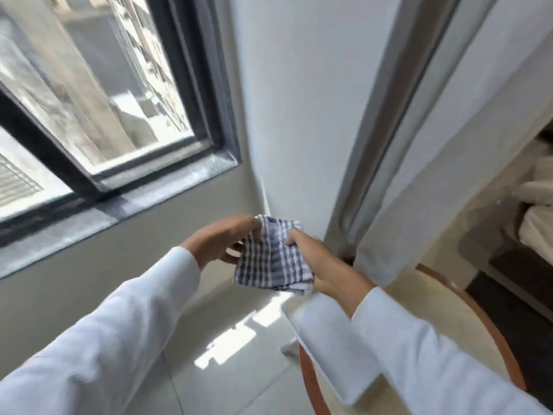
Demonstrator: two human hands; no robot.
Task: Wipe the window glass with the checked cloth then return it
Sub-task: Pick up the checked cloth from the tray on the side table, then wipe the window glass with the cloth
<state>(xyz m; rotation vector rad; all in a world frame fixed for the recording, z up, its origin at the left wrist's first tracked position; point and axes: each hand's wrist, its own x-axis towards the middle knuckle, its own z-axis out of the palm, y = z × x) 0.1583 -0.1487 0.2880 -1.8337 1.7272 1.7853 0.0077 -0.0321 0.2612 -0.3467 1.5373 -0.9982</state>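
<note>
1. The cloth point(273, 259) was soft woven fabric with a slightly ribbed, matt weave, checked blue and white.
2. The window glass point(98, 85) looked smooth and clear, with streaky patches.
3. The window frame point(197, 85) looked like dark, matt metal.
4. The sill point(167, 187) was dark, polished stone with a dull, dusty sheen.
5. The floor point(227, 354) was pale, glossy tile that reflected light.
6. The sleeves point(119, 319) were smooth white cloth.
7. The bench point(493, 333) had a reddish wood rim.

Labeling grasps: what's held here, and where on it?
The checked cloth, folded, in both hands: left hand pinches its upper left edge, right hand grips its right side.
</note>
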